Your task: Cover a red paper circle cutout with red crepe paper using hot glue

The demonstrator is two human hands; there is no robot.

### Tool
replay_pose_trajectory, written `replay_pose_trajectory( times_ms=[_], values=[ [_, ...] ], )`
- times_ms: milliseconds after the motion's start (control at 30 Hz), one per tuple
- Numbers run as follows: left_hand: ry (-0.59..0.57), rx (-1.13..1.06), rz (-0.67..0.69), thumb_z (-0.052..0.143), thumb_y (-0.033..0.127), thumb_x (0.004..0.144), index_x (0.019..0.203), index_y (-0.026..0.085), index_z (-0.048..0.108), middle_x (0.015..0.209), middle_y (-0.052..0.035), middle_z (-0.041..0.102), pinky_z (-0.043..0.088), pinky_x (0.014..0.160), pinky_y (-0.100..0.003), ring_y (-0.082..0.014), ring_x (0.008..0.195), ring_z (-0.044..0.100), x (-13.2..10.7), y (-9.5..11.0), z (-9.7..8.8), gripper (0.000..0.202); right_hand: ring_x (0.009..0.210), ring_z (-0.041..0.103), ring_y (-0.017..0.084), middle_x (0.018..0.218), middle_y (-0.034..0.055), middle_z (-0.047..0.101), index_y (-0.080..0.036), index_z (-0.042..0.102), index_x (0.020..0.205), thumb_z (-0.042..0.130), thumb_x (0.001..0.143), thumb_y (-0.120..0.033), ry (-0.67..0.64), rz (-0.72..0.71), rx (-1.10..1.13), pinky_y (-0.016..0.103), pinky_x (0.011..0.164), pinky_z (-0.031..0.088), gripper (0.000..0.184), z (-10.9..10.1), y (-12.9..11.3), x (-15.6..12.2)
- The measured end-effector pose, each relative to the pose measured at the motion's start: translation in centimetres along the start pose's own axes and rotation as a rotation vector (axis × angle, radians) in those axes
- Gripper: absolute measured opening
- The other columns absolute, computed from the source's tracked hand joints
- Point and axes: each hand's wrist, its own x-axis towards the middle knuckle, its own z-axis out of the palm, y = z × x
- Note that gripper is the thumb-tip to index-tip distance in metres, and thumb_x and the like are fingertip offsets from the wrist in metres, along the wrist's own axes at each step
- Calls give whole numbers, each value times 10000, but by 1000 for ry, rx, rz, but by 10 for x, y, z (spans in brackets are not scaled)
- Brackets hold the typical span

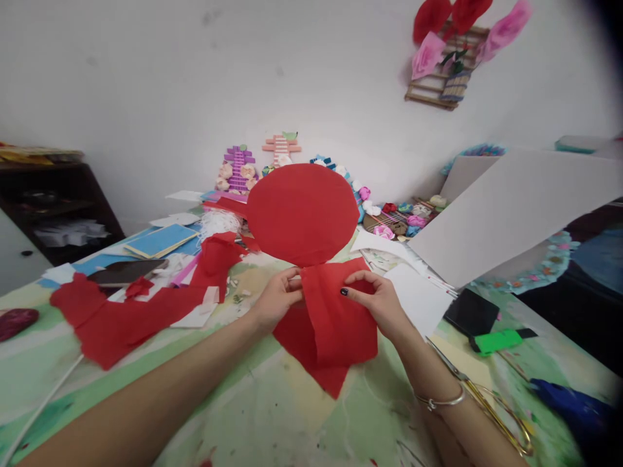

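A folded piece of red felt-like material point(341, 311) hangs between my two hands, its lower corner pointing toward me. My left hand point(282, 295) pinches its upper left edge, thumb and fingers closed together. On the right, my right hand point(377, 298) grips the upper part, a dark-nailed thumb pressed on the front and the fingers bent over the top. Just beyond stands a large red disc point(302, 211), its lower rim close to the folded piece. Whether the two touch, I cannot tell.
Red scraps point(141, 318) lie on the left, near blue sheets point(163, 240). Gold-handled scissors point(487, 395) rest beside my right forearm, with a green highlighter-like item point(501, 341) and a black flat object point(471, 312) beyond. A grey board point(516, 207) leans at right. Paper crafts point(238, 168) stand along the wall.
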Motion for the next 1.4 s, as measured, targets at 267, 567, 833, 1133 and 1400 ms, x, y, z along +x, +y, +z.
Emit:
replay_pose_trajectory(
  times_ms=[267,567,833,1133,1400],
  values=[
    [-13,47,-17,733,130,635,1043,150,626,980,-90,743,567,768,-371,-273,939,696,-2,0,4,422,740,559,173,745,-10,606,-199,568,718,774,665,-304,118,-144,-162,303,728,424,237,6,-3,-2],
    [-4,70,24,732,88,599,993,137,652,973,-89,744,565,780,-352,-268,959,689,-2,1,7,406,727,543,178,742,-21,591,-208,526,727,786,629,-285,116,-133,-192,301,721,411,288,10,-6,-5],
    [-51,109,18,716,106,624,1037,145,662,1000,-94,737,553,782,-346,-259,970,680,-3,5,6,418,721,516,168,745,-22,579,-202,533,736,773,633,-258,95,-102,-121,293,712,391,267,11,-6,-5],
    [-76,-159,5,645,285,705,867,163,715,901,-79,744,533,780,-343,-267,942,680,-3,2,0,215,745,513,164,781,-25,573,-206,540,773,755,647,-217,115,-137,-104,285,721,386,249,12,-11,-8],
    [-71,-54,32,754,275,720,926,150,736,927,-96,746,514,831,-354,-255,929,681,-6,8,3,242,786,535,174,804,-22,584,-211,545,773,759,650,-218,104,-140,-97,291,760,407,246,12,-18,-11]
  ],
)
